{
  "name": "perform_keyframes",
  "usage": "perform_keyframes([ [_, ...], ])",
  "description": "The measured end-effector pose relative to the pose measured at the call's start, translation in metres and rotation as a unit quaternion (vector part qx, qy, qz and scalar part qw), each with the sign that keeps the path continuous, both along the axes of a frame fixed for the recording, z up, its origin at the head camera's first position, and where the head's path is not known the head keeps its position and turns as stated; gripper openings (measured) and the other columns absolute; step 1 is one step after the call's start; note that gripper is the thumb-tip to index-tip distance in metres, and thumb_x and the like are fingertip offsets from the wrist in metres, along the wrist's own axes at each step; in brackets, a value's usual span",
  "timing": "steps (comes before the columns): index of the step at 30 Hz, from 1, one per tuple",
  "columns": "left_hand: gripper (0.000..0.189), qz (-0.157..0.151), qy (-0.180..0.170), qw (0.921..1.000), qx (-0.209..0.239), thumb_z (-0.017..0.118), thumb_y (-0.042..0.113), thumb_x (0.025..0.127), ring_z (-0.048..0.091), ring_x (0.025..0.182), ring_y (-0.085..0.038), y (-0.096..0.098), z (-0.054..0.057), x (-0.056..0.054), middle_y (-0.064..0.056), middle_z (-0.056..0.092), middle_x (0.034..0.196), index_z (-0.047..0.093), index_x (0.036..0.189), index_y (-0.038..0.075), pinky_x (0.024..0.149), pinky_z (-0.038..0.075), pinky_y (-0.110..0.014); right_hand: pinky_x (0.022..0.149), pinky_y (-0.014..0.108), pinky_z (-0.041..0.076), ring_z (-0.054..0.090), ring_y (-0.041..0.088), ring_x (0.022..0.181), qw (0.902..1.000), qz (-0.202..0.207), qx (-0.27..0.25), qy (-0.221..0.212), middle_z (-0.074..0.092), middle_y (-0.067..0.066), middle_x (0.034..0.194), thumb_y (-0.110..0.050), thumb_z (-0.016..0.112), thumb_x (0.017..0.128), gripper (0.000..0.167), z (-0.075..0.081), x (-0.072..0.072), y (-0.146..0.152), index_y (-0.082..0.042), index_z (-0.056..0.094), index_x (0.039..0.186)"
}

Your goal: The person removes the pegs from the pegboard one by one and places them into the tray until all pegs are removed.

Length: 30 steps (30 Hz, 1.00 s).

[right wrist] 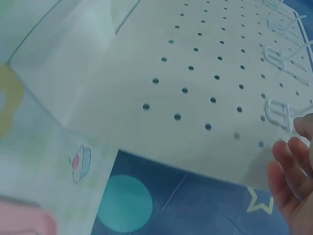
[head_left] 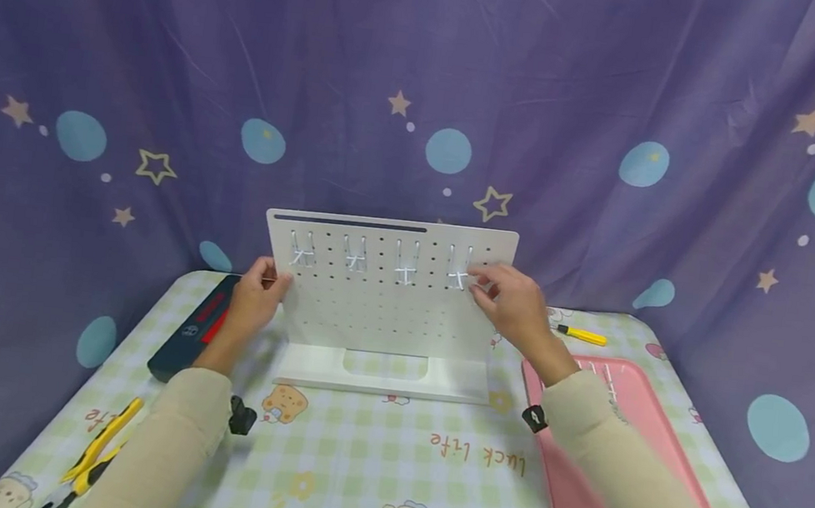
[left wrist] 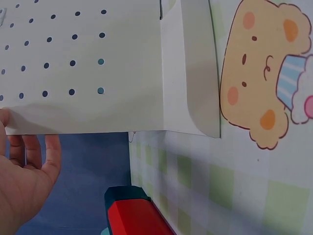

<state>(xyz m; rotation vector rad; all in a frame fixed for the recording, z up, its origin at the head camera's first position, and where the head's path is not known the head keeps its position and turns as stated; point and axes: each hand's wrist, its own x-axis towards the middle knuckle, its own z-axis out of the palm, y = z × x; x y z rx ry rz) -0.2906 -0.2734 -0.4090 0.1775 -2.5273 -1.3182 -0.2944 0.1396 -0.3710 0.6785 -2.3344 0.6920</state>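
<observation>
While left fingers (left wrist: 52, 155) grip pegboard (head_left: 386, 310), right fingers (head_left: 493, 273) sit by rightmost hook (head_left: 459, 276).

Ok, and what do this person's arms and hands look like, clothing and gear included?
Both arms wear plain beige sleeves, the left sleeve and right sleeve ending on the forearm. The left hand and right hand have no gloves. A small black block shows beside each cuff, left and right; the right one bears a small pale mark.

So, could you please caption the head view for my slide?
Left hand holds white pegboard by its edge; right hand at the rightmost hook.
</observation>
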Motion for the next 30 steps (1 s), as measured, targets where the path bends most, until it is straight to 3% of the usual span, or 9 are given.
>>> perform_keyframes([
  [10, 0.035, 0.003, -0.002, 1.0000, -0.009, 0.051, 0.031, 0.104, 0.060, 0.102, -0.031, -0.002, -0.001, 0.000, -0.020, 0.062, 0.117, 0.051, 0.128, 0.005, 0.082, 0.047, -0.031, 0.065, 0.037, 0.054, 0.067, 0.018, 0.074, 0.9991, -0.039, -0.014, -0.006, 0.073, 0.002, 0.089, -0.012, 0.073, 0.088, 0.022, -0.007, -0.008, -0.021, -0.018, 0.077, 0.109],
  [17, 0.035, 0.005, -0.003, 1.0000, -0.005, 0.051, 0.031, 0.104, 0.059, 0.101, -0.030, 0.000, 0.001, 0.001, -0.020, 0.062, 0.118, 0.051, 0.128, 0.005, 0.081, 0.047, -0.031, 0.068, 0.040, 0.056, 0.071, 0.020, 0.078, 0.9983, -0.055, -0.012, 0.018, 0.076, 0.004, 0.090, -0.014, 0.074, 0.089, 0.015, -0.007, -0.009, -0.027, -0.018, 0.077, 0.103],
  [30, 0.037, 0.001, -0.014, 0.9999, 0.007, 0.049, 0.031, 0.106, 0.058, 0.109, -0.033, 0.000, 0.001, 0.000, -0.020, 0.060, 0.126, 0.049, 0.132, 0.005, 0.091, 0.050, -0.040, 0.063, 0.036, 0.057, 0.072, 0.020, 0.076, 0.9963, -0.056, -0.016, 0.064, 0.078, 0.004, 0.090, -0.014, 0.075, 0.088, 0.009, -0.009, -0.011, -0.030, -0.016, 0.078, 0.097],
])
